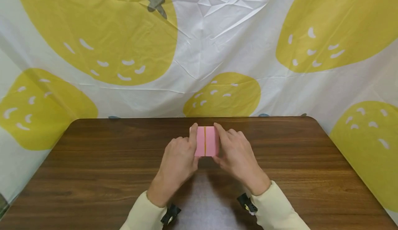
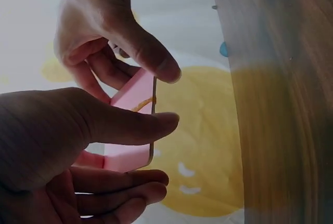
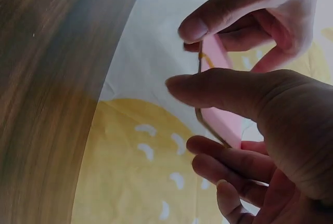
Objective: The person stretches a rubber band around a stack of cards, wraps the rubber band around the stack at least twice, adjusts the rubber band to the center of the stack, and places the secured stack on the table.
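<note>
Between both hands is a pink squarish block (image 1: pixel 211 141) with a brown-yellow elastic band (image 1: pixel 205 141) running round its middle. My left hand (image 1: pixel 178 155) grips its left side, and my right hand (image 1: pixel 237 154) its right side. From the left wrist, the pink block (image 2: pixel 127 154) shows a thin grey edge and a rounded corner, with the left thumb (image 2: pixel 140 126) lying across its face. The right wrist view has the right thumb (image 3: pixel 218 89) over the pink block (image 3: pixel 223 122) likewise, other fingers at its lower edge. The block is held up, above the table.
A dark brown wooden table (image 1: pixel 102 174) with rounded far corners lies below the hands. Behind it and along both sides hangs a white cloth (image 1: pixel 217 50) printed with large yellow fruit. Cream sleeves (image 1: pixel 143 212) and small black wrist-worn devices (image 1: pixel 171 214) are near the front.
</note>
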`<action>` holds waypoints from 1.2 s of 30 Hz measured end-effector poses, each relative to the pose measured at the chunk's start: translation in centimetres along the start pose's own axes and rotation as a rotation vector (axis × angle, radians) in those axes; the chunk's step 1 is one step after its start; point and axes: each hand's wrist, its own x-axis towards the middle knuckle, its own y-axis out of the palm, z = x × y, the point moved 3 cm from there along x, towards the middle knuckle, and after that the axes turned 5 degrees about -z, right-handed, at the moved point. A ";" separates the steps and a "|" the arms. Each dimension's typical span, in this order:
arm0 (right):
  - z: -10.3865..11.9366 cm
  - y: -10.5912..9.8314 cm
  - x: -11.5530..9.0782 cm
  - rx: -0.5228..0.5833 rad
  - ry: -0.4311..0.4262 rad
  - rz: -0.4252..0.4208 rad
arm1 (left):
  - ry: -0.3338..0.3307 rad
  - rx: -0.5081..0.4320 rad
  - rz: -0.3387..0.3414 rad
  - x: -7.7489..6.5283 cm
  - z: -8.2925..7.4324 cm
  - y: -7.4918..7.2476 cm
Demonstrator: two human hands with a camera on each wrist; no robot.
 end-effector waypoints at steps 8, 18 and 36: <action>0.1 -0.1 0.0 -0.011 0.004 0.015 | -0.016 -0.006 0.029 0.0 -0.2 0.5; -1.0 0.0 -0.1 0.005 0.027 0.071 | -0.016 -0.024 0.077 -0.1 0.4 0.6; -2.6 1.6 -0.7 0.107 0.158 0.265 | -0.141 -0.302 0.304 -0.1 3.5 2.1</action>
